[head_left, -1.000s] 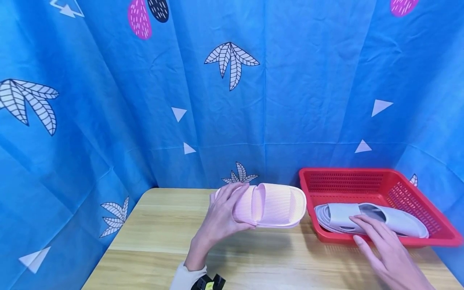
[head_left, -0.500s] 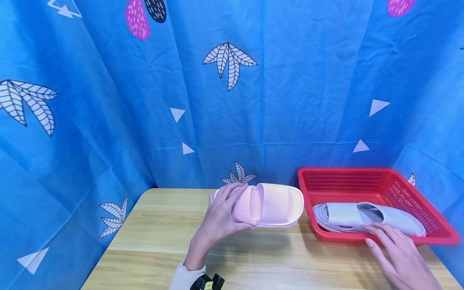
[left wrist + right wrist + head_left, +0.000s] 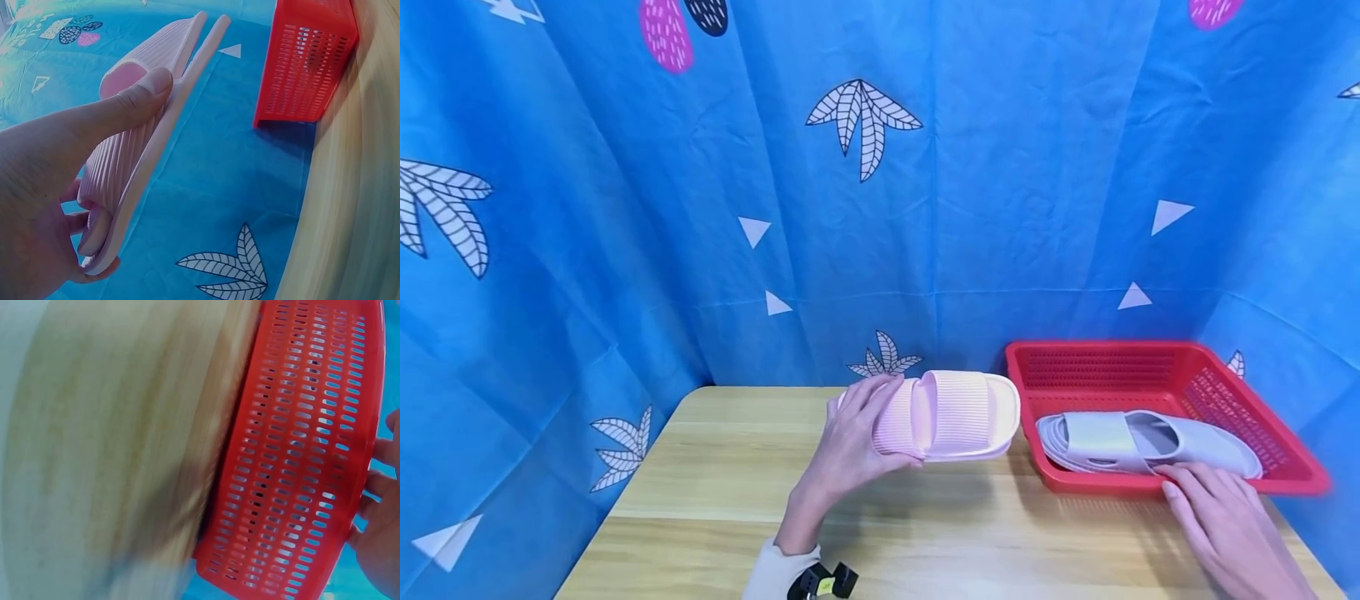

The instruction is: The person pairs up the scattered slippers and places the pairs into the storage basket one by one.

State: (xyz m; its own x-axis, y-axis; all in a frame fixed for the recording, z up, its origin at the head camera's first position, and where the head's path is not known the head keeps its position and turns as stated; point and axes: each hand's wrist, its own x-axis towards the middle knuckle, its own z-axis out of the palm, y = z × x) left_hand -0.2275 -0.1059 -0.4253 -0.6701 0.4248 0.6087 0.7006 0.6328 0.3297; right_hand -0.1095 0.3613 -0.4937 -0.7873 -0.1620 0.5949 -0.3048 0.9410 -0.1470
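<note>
Pink ribbed slide footwear [image 3: 958, 412] hangs above the table, showing two strap sections. Whether it is one slipper or a nested pair I cannot tell. My left hand [image 3: 850, 437] grips its left part; in the left wrist view the thumb [image 3: 134, 103] presses the strap while fingers wrap beneath. At the right stands a red plastic basket [image 3: 1311, 467] with pale grey slippers [image 3: 1213, 446] lying along its front. My right hand [image 3: 1232, 517] holds the basket's front rim near the right end, fingertips over the edge. The right wrist view shows these fingers [image 3: 375, 481] at the rim.
A light wooden table [image 3: 715, 475] carries the basket. Behind and at both sides hangs a blue patterned curtain [image 3: 1000, 167]. The basket's back wall stands close to the curtain.
My right hand has come from above the grey slippers to the basket's front rim. The basket's right end shifts slightly left. The view turns a little; my left hand keeps the pink footwear.
</note>
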